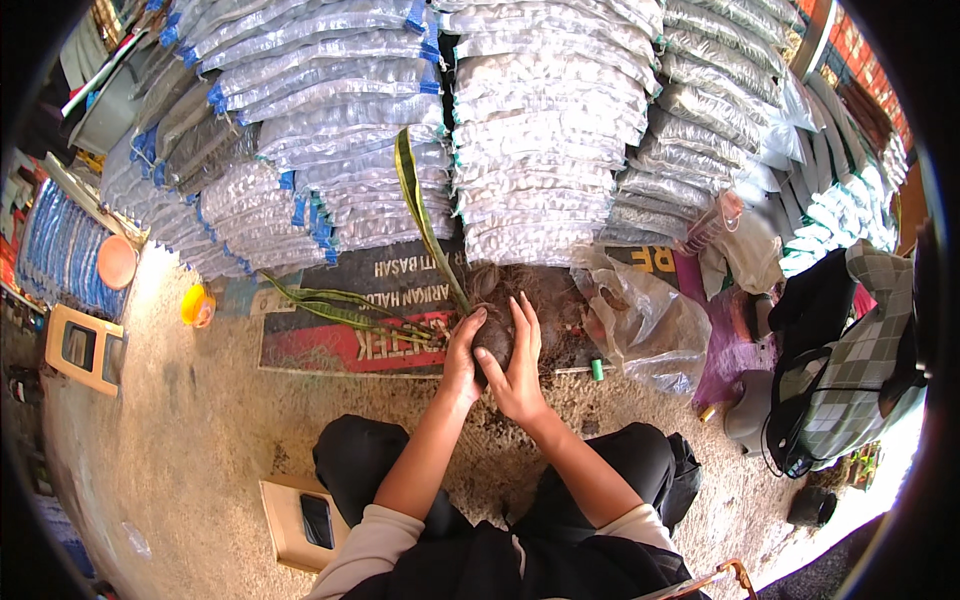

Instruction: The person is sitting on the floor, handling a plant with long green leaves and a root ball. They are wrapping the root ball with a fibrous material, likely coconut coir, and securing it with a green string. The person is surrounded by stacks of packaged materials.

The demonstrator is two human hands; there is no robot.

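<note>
Both my hands are cupped round the dark, rounded root ball [491, 350] of a snake plant. My left hand [463, 358] presses on its left side, and my right hand [518, 362] lies against its right with fingers pointing away from me. One long yellow-edged leaf [424, 215] rises from the ball, leaning left. Behind my fingers sits a heap of brown fibre and soil [550, 300], partly hidden by them. More snake plant leaves [345, 312] lie to the left on a black and red printed sheet [290, 345].
Stacked clear-plastic sacks [550, 130] form a wall ahead. At right are a clear plastic bag [650, 330], a small green cylinder [597, 370] and a plaid cloth [850, 340]. A beige stool [285, 520] bearing a phone stands near my left knee; a yellow container [197, 306] sits farther left.
</note>
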